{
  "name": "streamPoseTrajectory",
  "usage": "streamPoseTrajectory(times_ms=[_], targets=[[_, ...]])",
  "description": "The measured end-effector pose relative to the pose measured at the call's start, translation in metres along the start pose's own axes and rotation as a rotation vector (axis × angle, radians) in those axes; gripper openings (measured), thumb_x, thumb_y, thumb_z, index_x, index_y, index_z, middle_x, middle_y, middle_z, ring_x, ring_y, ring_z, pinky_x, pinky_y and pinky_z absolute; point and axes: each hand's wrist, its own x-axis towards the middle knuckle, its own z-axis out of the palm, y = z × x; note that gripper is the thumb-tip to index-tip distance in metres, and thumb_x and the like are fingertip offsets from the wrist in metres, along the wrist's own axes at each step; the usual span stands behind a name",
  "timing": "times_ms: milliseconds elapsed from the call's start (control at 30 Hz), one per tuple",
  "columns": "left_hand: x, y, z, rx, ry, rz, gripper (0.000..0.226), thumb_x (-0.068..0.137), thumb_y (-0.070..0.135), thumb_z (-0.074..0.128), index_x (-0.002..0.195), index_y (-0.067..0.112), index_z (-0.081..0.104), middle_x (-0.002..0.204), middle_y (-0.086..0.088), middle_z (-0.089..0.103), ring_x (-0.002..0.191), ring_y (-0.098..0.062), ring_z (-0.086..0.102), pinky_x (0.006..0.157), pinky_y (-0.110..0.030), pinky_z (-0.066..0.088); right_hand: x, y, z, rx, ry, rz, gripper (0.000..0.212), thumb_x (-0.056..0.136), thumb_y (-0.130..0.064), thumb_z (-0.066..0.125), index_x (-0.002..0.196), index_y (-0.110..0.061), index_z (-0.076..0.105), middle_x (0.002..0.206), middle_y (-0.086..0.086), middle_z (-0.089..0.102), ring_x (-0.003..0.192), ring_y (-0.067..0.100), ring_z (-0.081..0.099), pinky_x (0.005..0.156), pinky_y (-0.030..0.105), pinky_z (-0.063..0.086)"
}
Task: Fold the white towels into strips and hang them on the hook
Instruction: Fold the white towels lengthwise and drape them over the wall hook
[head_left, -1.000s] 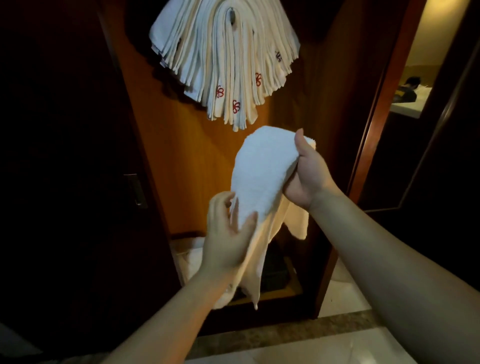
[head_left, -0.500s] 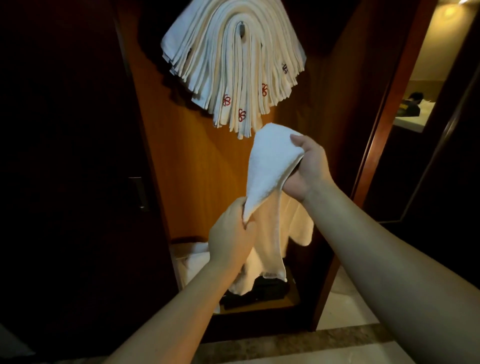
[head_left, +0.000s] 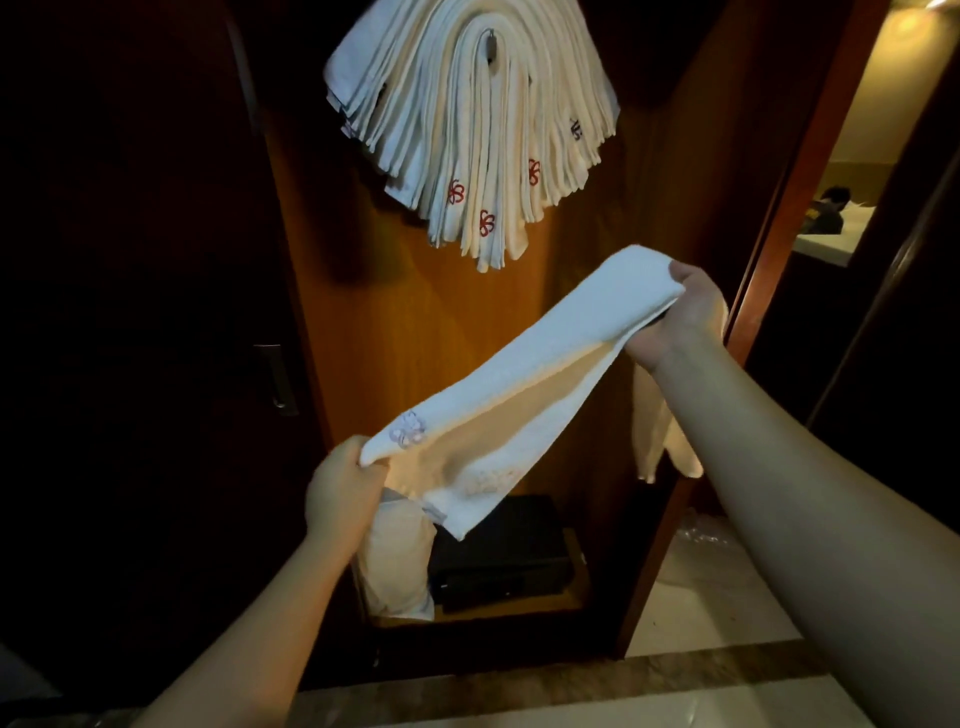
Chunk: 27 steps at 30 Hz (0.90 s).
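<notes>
Before the wooden wardrobe panel (head_left: 415, 338), the left hand (head_left: 343, 493) and right hand (head_left: 685, 317) each pinch one end of a half-folded white towel (head_left: 519, 374) stretched below the hook (head_left: 491, 44); judged next: narrow, then hang.

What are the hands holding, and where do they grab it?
A white towel: the left hand pinches its lower end, the right hand grips its upper end.
</notes>
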Motion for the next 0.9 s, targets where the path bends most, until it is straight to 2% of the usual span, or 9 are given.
streamPoseTrajectory(times_ms=[200, 267, 367, 467, 533, 600, 700, 833, 900], targets=[[0.03, 0.033, -0.068, -0.826, 0.178, 0.041, 0.023, 0.081, 0.005, 0.07, 0.086, 0.027, 0.072, 0.084, 0.006, 0.07, 0.086, -0.017, 0.064, 0.071, -0.023, 0.051, 0.011, -0.003, -0.01, 0.042, 0.054, -0.01, 0.027, 0.086, -0.012, 0.066, 0.112, -0.01, 0.058, 0.097, 0.016, 0.073, 0.088, 0.036, 0.071, 0.061, 0.052, 0.059], [0.041, 0.048, -0.092, -1.098, 0.028, 0.188, 0.022, 0.074, 0.02, 0.076, 0.094, 0.026, 0.073, 0.084, 0.007, 0.072, 0.079, -0.012, 0.067, 0.069, -0.026, 0.056, 0.015, -0.004, -0.007, 0.065, 0.05, -0.029, 0.031, 0.085, -0.008, 0.062, 0.117, -0.005, 0.061, 0.102, 0.019, 0.074, 0.09, 0.038, 0.072, 0.071, 0.056, 0.058], [0.033, 0.056, -0.093, -0.894, -0.31, 0.14, 0.034, 0.078, 0.016, 0.079, 0.109, 0.012, 0.066, 0.089, 0.003, 0.074, 0.081, -0.017, 0.07, 0.071, -0.031, 0.055, 0.018, 0.0, -0.005, 0.056, 0.023, -0.03, 0.034, 0.089, -0.012, 0.053, 0.122, -0.002, 0.059, 0.121, 0.022, 0.068, 0.1, 0.041, 0.07, 0.086, 0.058, 0.053], [0.022, 0.045, -0.087, -0.528, -0.254, 0.131, 0.034, 0.086, -0.012, 0.062, 0.103, 0.016, 0.07, 0.093, 0.001, 0.074, 0.097, -0.033, 0.068, 0.072, -0.033, 0.056, 0.02, 0.002, -0.01, 0.015, -0.033, -0.009, 0.032, 0.1, -0.023, 0.044, 0.122, -0.005, 0.059, 0.107, 0.021, 0.073, 0.091, 0.039, 0.071, 0.075, 0.046, 0.058], [0.022, 0.044, -0.097, -0.713, -0.051, 0.158, 0.04, 0.08, -0.012, 0.062, 0.085, 0.026, 0.074, 0.083, 0.008, 0.074, 0.086, -0.023, 0.068, 0.059, -0.023, 0.055, 0.023, 0.005, -0.014, 0.017, -0.044, -0.004, 0.03, 0.101, -0.023, 0.045, 0.122, -0.007, 0.06, 0.103, 0.018, 0.075, 0.085, 0.037, 0.074, 0.072, 0.047, 0.06], [0.025, 0.053, -0.105, -0.958, 0.053, 0.178, 0.038, 0.076, -0.001, 0.059, 0.091, 0.031, 0.073, 0.088, 0.01, 0.074, 0.083, -0.011, 0.07, 0.062, -0.02, 0.055, 0.024, 0.011, -0.017, 0.016, -0.047, -0.011, 0.029, 0.101, -0.021, 0.044, 0.12, -0.008, 0.061, 0.1, 0.017, 0.076, 0.081, 0.036, 0.075, 0.073, 0.048, 0.061], [0.023, 0.056, -0.1, -0.962, -0.101, 0.049, 0.032, 0.091, 0.003, 0.056, 0.119, 0.018, 0.062, 0.11, -0.004, 0.07, 0.105, -0.024, 0.064, 0.084, -0.033, 0.055, 0.023, 0.021, -0.018, 0.016, -0.113, 0.015, 0.041, 0.105, -0.026, 0.032, 0.128, -0.004, 0.058, 0.116, 0.02, 0.072, 0.089, 0.04, 0.073, 0.075, 0.044, 0.055], [0.017, 0.04, -0.112, -0.76, -0.217, 0.089, 0.035, 0.081, -0.003, 0.062, 0.109, 0.018, 0.068, 0.098, 0.003, 0.078, 0.087, -0.015, 0.073, 0.067, -0.027, 0.058, 0.023, 0.023, -0.021, -0.002, -0.075, 0.04, 0.039, 0.104, -0.026, 0.036, 0.13, -0.006, 0.058, 0.115, 0.018, 0.072, 0.09, 0.038, 0.074, 0.075, 0.044, 0.06], [0.019, 0.034, -0.117, -0.827, -0.203, 0.095, 0.03, 0.093, -0.006, 0.052, 0.115, 0.009, 0.067, 0.103, -0.002, 0.076, 0.094, -0.019, 0.071, 0.076, -0.035, 0.058, 0.025, 0.022, -0.023, -0.029, -0.041, 0.045, 0.036, 0.103, -0.024, 0.04, 0.129, -0.006, 0.058, 0.115, 0.018, 0.072, 0.098, 0.037, 0.073, 0.087, 0.049, 0.058]])
